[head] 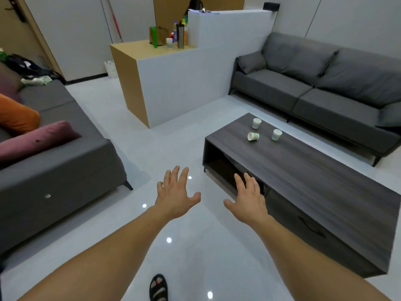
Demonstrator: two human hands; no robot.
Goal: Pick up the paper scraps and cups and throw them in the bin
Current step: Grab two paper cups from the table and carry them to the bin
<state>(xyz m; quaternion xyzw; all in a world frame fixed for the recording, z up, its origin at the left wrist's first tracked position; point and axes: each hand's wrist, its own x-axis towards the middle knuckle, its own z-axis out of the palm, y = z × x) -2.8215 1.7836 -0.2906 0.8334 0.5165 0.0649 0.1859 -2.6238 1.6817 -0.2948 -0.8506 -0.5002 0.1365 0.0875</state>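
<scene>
Item: three paper cups on a dark wood coffee table (303, 174), grouped near its far end.

- Tipped cup (253, 136): lying on its side, nearest of the three to the person. Long axis runs roughly left to right across the view; which end is the mouth cannot be told for sure.
- Far cup (256, 123): standing, just behind the tipped one.
- Right cup (276, 134): standing, a little to the right of the tipped one, apart from it.

Hands: left hand (174, 193) and right hand (249, 198) both held out in front, palms down, fingers spread apart, holding nothing. The left is over the bare floor (134, 235); the right is at the near edge of the table.

Key relation: the cups lie ahead of both hands and slightly to the right, well apart from them, along the table's long axis. The right hand is the nearer, being on the table side.

Not found in view: paper scraps on the table or floor; a bin. Some pale paper-like litter lies on the left sofa (65, 161) at its far end, too small to identify.

Judgement: task is at its start; reaching the cups would call for stepping forward along the table.
</scene>
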